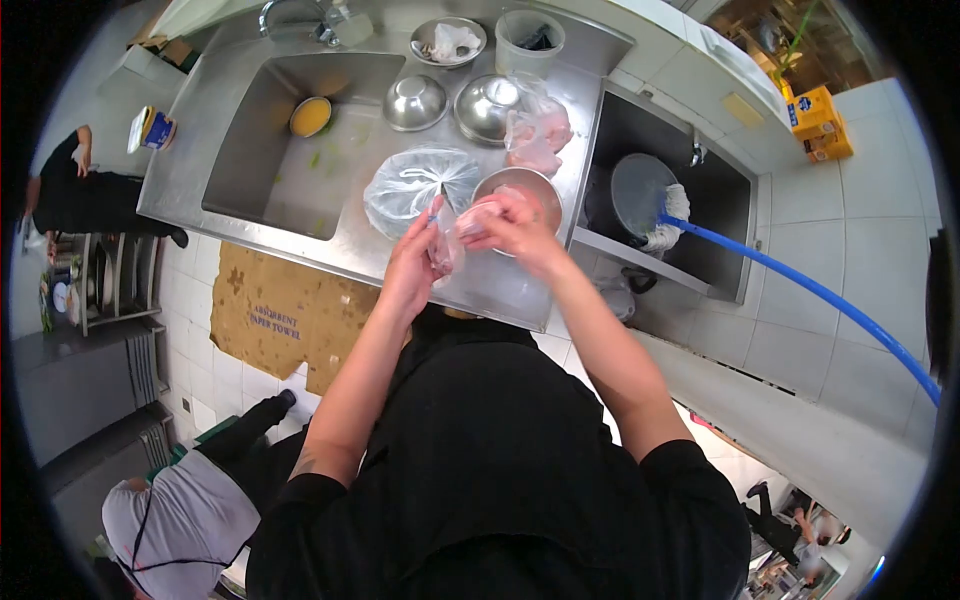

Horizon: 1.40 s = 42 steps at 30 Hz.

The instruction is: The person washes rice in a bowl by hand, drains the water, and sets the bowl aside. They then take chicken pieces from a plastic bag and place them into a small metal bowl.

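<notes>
My left hand (pixel 408 268) is closed on a small clear plastic bag (pixel 447 248), its thumb and fingers raised at the sink counter's front edge. Just to the right, my right hand (pixel 522 232) grips a piece of pink raw meat (pixel 478 215), fingers curled round it. Beneath that hand stands a metal bowl (pixel 552 200) with more pink meat inside, partly hidden. A larger clear plastic bag (pixel 415 185) lies puffed up on the steel counter beyond my left hand. Bagged pink meat (pixel 537 135) rests behind the bowl.
Two upturned metal bowls (pixel 415 103), a bowl with a white bag (pixel 447 42) and a white bucket (pixel 530 42) line the back. The sink (pixel 270 150) at left holds a bowl of yellow liquid (pixel 311 116). A blue hose (pixel 800 280) crosses the right. People stand around.
</notes>
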Each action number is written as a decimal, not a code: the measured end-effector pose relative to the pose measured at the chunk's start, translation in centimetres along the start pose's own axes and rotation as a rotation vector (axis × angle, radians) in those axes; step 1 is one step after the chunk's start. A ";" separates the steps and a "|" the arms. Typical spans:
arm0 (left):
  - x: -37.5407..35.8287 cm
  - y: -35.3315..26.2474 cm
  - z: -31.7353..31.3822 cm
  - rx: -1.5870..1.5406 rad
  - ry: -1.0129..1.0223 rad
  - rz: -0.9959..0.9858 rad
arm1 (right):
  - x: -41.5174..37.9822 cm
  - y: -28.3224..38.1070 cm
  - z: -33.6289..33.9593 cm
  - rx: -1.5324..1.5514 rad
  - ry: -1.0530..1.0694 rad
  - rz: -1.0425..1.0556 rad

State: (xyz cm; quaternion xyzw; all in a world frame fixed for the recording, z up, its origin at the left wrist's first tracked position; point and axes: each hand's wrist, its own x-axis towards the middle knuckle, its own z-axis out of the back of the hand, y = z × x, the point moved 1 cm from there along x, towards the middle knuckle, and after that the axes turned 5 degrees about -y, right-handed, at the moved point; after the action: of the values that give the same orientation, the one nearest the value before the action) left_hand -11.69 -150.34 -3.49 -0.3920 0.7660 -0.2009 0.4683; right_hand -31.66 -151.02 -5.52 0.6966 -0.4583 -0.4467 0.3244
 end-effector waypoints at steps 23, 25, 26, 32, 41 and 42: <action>-0.6 -0.3 2.5 0.056 -0.209 -0.164 | 2.4 1.5 5.3 -1.425 -0.188 0.153; -0.6 -0.3 1.9 0.038 -0.218 -0.153 | 2.2 0.7 5.9 -1.693 -0.131 0.041; -0.5 -0.2 1.7 0.034 -0.215 -0.152 | 1.6 0.0 5.8 -1.649 -0.070 0.299; 0.3 0.3 2.6 0.058 -0.157 -0.150 | 3.7 -4.4 7.0 -1.653 -0.048 0.386; 0.3 0.3 3.2 0.033 -0.131 -0.175 | 4.0 -5.4 6.2 -1.392 -0.265 0.252; 0.4 0.3 3.3 0.036 -0.125 -0.170 | 3.7 -4.8 5.5 -1.441 -0.206 0.135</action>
State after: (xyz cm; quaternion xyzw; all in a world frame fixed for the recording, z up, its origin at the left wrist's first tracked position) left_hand -9.06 -150.24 -5.50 -0.4587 0.6955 -0.2289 0.5035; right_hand -34.43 -152.93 -13.01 0.2349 -0.1209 -0.6796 0.6844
